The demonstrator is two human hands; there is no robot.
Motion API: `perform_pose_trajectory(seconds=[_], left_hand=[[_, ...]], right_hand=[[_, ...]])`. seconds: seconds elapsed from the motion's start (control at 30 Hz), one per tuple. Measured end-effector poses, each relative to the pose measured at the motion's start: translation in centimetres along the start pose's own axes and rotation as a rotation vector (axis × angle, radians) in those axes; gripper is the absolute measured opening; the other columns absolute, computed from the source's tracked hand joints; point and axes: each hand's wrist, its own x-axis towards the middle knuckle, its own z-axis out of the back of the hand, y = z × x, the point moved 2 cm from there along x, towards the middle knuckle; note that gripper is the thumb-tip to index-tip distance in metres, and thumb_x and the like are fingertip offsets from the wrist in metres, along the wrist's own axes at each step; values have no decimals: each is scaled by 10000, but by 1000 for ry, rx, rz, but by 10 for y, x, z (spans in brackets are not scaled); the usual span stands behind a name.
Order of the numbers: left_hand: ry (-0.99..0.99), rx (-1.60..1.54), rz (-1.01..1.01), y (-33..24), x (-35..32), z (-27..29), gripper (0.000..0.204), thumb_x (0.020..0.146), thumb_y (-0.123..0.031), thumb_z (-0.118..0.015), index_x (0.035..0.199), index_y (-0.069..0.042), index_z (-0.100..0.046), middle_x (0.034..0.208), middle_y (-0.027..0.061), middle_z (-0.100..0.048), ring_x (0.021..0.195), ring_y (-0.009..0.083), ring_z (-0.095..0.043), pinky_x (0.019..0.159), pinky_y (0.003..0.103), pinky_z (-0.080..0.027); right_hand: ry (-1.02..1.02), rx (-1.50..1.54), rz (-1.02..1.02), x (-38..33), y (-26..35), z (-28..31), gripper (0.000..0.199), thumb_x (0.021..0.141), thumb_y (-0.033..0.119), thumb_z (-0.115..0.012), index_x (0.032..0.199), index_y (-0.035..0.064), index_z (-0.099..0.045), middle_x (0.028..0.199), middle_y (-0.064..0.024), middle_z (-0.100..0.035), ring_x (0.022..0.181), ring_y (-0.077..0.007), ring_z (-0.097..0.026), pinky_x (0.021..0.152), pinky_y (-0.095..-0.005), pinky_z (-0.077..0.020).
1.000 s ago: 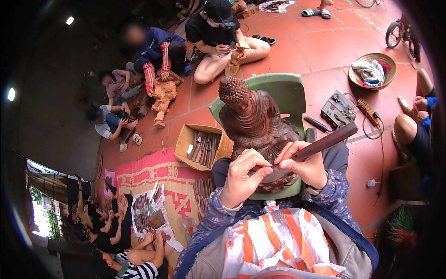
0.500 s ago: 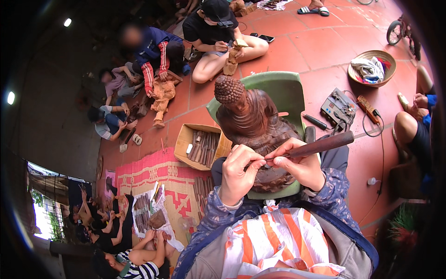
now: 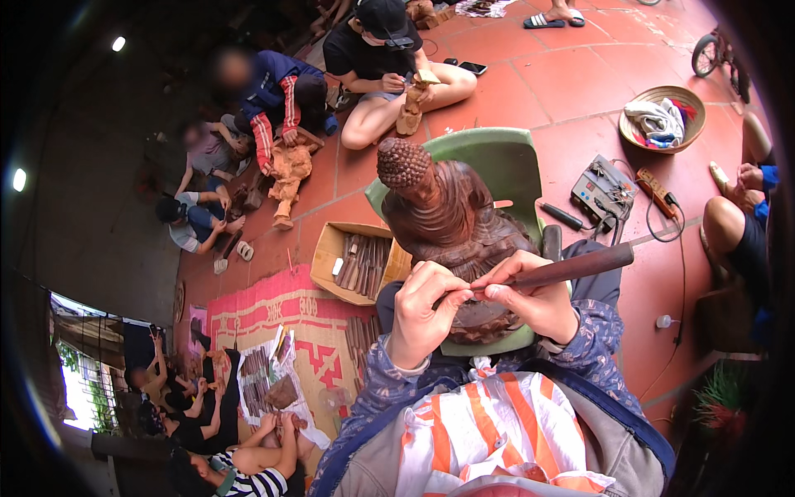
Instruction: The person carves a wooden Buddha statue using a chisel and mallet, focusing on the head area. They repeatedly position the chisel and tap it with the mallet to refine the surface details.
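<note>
**Chisel pinched at the base of a dark wooden statue**

The carving chisel (image 3: 556, 271) lies nearly level across the lower front of the dark wooden statue (image 3: 447, 217), its brown handle running out to the person's right. The right hand (image 3: 534, 298) is curled round the shaft near the blade, and the left hand (image 3: 424, 315) pinches the tip end with thumb and fingers, the two hands almost touching. The tool looks stiff and fairly light, best gripped on the round handle with the blade end steered by the fingertips; its edge is likely sharp.

The statue stands upright on a green plastic chair (image 3: 495, 161) right in front of the person's lap. It looks heavy, hard and smooth-polished, with fine relief that could chip, so it seems safest held low round the broad base rather than by the knobbly head.

Just to the left, on the red tiled floor (image 3: 571, 91), an open cardboard box (image 3: 358, 262) holds a row of wood-handled chisels. Further off to the right, a round woven basket (image 3: 662, 120) holds bunched cloths. Other people sit on the floor beyond, working on paler wooden figures.
</note>
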Motion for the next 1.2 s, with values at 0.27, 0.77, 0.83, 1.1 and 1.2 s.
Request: perform_pose_trajectory(seconds=[0.27, 0.77, 0.83, 1.1, 1.2], left_hand=[[-110, 207, -142, -5, 1, 1, 177, 678, 24, -768, 808, -29, -660, 733, 63, -581, 691, 219, -557, 620, 316, -448], [-420, 35, -181, 20, 28, 22, 600, 693, -261, -824, 1184, -32, -568, 1103, 97, -528, 903, 166, -534, 771, 305, -470], [-392, 0, -128, 29, 38, 35, 918, 626, -291, -868, 1367, -58, -378, 1267, 116, -441, 1083, 202, -510, 920, 331, -452], [-169, -130, -7, 39, 102, 23, 1142, 596, -124, -906, 1470, -79, -171, 1252, 128, -476, 1135, 207, -523, 988, 333, -442], [-199, -149, 32, 48, 100, 18, 965, 654, -176, -884, 1392, -52, -275, 1184, 113, -524, 1066, 182, -554, 928, 311, -468]], right_hand=[[-44, 209, -146, 9, 8, -7, 147, 881, 70, -670, 917, -26, -565, 914, -128, -685, 846, -135, -662, 739, -252, -548], [-88, -85, 352, 50, 31, -4, 113, 841, 41, -699, 793, -15, -614, 873, -129, -708, 772, -118, -660, 684, -257, -521], [-165, -23, 395, 61, 34, -8, 107, 833, 24, -699, 780, -17, -615, 874, -136, -713, 767, -124, -665, 696, -264, -528], [-71, 337, 337, 105, 27, -2, 104, 900, -2, -590, 877, 3, -489, 986, -239, -666, 984, -273, -660, 879, -366, -536], [45, 485, 254, 115, 25, 5, 114, 901, 36, -609, 871, -5, -508, 986, -212, -669, 980, -248, -663, 871, -337, -543]])
